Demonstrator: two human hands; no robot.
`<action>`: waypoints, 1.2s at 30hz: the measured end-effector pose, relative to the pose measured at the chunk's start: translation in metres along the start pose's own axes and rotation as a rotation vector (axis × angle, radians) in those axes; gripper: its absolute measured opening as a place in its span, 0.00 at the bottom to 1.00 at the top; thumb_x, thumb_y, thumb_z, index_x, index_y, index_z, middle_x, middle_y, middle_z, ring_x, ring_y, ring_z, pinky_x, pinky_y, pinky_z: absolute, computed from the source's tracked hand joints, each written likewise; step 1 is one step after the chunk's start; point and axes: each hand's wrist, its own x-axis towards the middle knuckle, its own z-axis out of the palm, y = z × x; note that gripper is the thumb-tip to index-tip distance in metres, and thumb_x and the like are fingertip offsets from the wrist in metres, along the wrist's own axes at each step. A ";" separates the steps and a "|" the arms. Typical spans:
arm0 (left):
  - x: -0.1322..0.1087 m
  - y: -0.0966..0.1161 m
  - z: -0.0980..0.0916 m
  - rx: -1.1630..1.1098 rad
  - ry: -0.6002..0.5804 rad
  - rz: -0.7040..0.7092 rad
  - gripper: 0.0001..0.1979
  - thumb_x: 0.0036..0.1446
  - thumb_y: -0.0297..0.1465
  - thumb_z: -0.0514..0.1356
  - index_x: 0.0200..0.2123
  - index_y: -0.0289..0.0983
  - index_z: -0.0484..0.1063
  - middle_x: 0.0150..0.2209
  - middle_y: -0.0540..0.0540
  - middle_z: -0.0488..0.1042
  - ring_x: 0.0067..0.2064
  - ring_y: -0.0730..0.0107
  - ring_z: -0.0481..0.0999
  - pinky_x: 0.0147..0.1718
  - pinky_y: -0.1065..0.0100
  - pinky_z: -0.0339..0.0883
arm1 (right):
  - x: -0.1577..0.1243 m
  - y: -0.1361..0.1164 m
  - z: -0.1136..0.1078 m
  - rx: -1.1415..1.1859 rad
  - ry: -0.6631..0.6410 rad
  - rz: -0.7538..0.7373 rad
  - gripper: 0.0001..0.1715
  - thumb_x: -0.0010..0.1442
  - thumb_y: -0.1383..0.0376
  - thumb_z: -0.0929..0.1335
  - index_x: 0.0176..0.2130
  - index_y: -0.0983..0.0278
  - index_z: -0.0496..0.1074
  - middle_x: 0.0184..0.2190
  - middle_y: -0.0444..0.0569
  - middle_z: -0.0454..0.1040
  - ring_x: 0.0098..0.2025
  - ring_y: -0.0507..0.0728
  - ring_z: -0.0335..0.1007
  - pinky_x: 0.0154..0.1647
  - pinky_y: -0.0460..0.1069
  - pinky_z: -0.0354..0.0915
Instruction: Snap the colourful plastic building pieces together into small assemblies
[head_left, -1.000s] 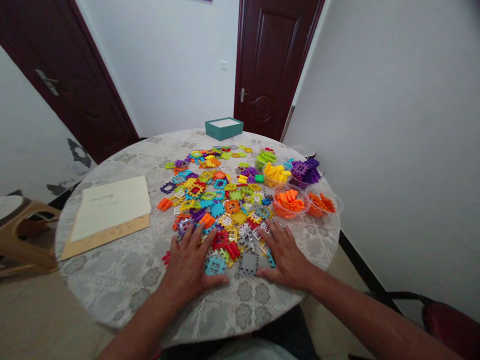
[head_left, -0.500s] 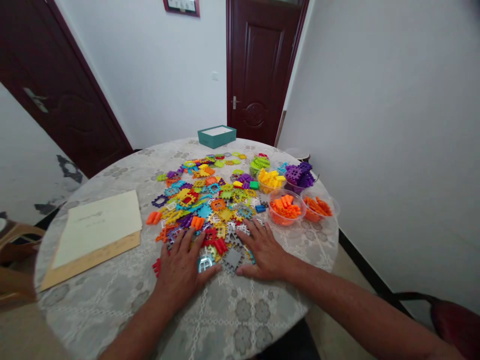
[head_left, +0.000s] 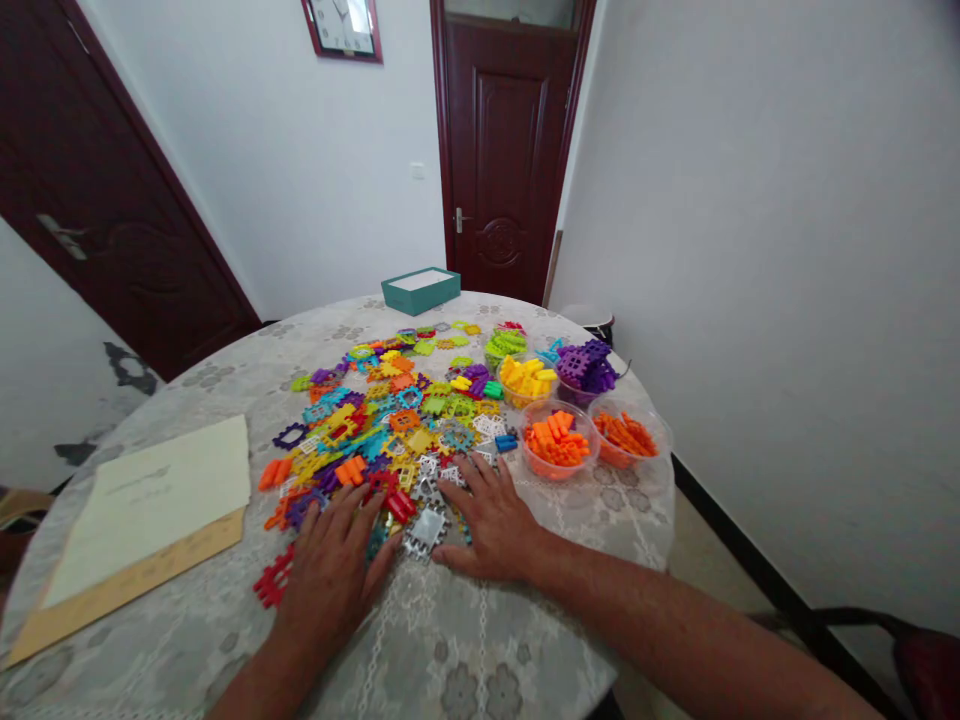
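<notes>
Flat plastic building pieces with toothed edges, in many colours, lie in a loose pile on the table. My left hand rests spread over the near left edge of the pile, next to a red toothed piece. Opposite it, my right hand lies palm down with fingers spread on the near right edge, its fingertips by grey and white pieces. Between the two hands are a grey square piece and a red ribbed piece. Neither hand grips anything. What lies under the palms is hidden.
Clear tubs stand right of the pile, holding orange, yellow, green and purple pieces; another orange tub sits beside them. A green box is at the far edge. Papers lie at left.
The camera view has tilted up a little and shifted, so the clock shows more. Both hands stay spread at the near edge of the pile, with little movement against it.
</notes>
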 end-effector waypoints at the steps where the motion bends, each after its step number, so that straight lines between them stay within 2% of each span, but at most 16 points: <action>1: -0.002 -0.002 -0.001 -0.026 0.022 0.034 0.21 0.67 0.38 0.59 0.60 0.39 0.72 0.61 0.35 0.75 0.64 0.46 0.72 0.66 0.41 0.58 | -0.001 0.000 0.001 0.010 0.019 -0.002 0.54 0.60 0.33 0.67 0.74 0.55 0.56 0.78 0.57 0.45 0.78 0.75 0.35 0.73 0.77 0.32; 5: -0.008 -0.007 -0.006 -0.082 0.073 0.123 0.20 0.65 0.34 0.61 0.59 0.43 0.71 0.57 0.39 0.78 0.59 0.51 0.77 0.65 0.43 0.63 | -0.004 -0.001 0.000 0.061 0.057 -0.017 0.52 0.61 0.35 0.68 0.73 0.55 0.57 0.77 0.58 0.48 0.78 0.75 0.37 0.73 0.78 0.34; 9: -0.009 -0.007 -0.009 -0.086 0.086 0.139 0.22 0.63 0.32 0.63 0.60 0.43 0.70 0.56 0.40 0.79 0.58 0.51 0.79 0.63 0.45 0.67 | -0.005 -0.001 -0.001 0.106 0.080 -0.024 0.49 0.63 0.35 0.67 0.72 0.56 0.59 0.77 0.58 0.49 0.78 0.75 0.37 0.73 0.79 0.33; 17: -0.011 0.005 -0.016 -0.064 -0.013 0.092 0.22 0.63 0.34 0.64 0.60 0.40 0.72 0.57 0.38 0.79 0.60 0.52 0.77 0.65 0.46 0.66 | -0.003 0.002 0.012 0.087 0.087 -0.036 0.49 0.62 0.37 0.68 0.72 0.57 0.60 0.77 0.59 0.47 0.78 0.78 0.34 0.72 0.81 0.29; 22: -0.008 0.009 -0.017 -0.048 -0.064 0.102 0.24 0.64 0.35 0.64 0.61 0.40 0.71 0.60 0.38 0.77 0.62 0.52 0.75 0.66 0.47 0.64 | -0.004 0.004 0.014 0.080 0.103 -0.061 0.49 0.62 0.37 0.68 0.71 0.57 0.60 0.77 0.60 0.49 0.77 0.78 0.37 0.72 0.81 0.31; 30: -0.001 0.009 -0.014 -0.096 -0.087 0.136 0.19 0.65 0.34 0.62 0.59 0.39 0.73 0.57 0.37 0.78 0.59 0.52 0.76 0.63 0.48 0.66 | -0.004 0.004 0.010 0.059 0.123 -0.037 0.44 0.64 0.41 0.69 0.70 0.56 0.62 0.74 0.59 0.55 0.76 0.75 0.42 0.72 0.79 0.37; 36: 0.016 0.012 -0.016 -0.108 -0.084 0.196 0.12 0.66 0.33 0.60 0.51 0.40 0.76 0.49 0.40 0.81 0.49 0.55 0.79 0.55 0.50 0.71 | -0.005 0.004 0.009 0.046 0.206 -0.033 0.35 0.67 0.51 0.69 0.68 0.59 0.64 0.71 0.59 0.62 0.74 0.70 0.50 0.74 0.75 0.41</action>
